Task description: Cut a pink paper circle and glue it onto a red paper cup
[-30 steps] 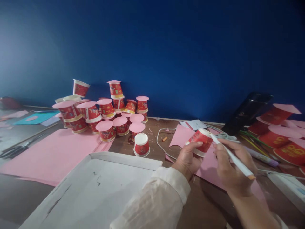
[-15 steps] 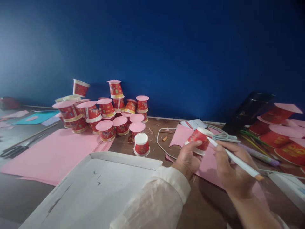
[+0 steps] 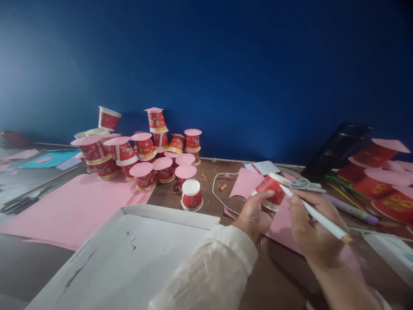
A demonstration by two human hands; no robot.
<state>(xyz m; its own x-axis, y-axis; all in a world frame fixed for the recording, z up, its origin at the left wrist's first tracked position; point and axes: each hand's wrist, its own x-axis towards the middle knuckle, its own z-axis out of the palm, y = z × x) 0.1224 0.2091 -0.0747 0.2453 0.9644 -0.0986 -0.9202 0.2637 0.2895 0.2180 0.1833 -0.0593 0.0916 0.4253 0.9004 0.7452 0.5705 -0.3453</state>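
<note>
Red-patterned paper cup with white rims (image 3: 269, 191) sits tilted above pink paper (image 3: 284, 221), pinched between the left hand's (image 3: 254, 217) thumb and fingers, while the right hand (image 3: 318, 228) grips a white, orange-ended marker (image 3: 318, 214) at its side.

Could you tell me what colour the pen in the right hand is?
White, best seen in the head view.

The red paper cup (image 3: 270, 189) lay tilted between the left fingers (image 3: 266, 196); the white marker (image 3: 318, 215) slanted within the right fingers (image 3: 297, 203).
</note>
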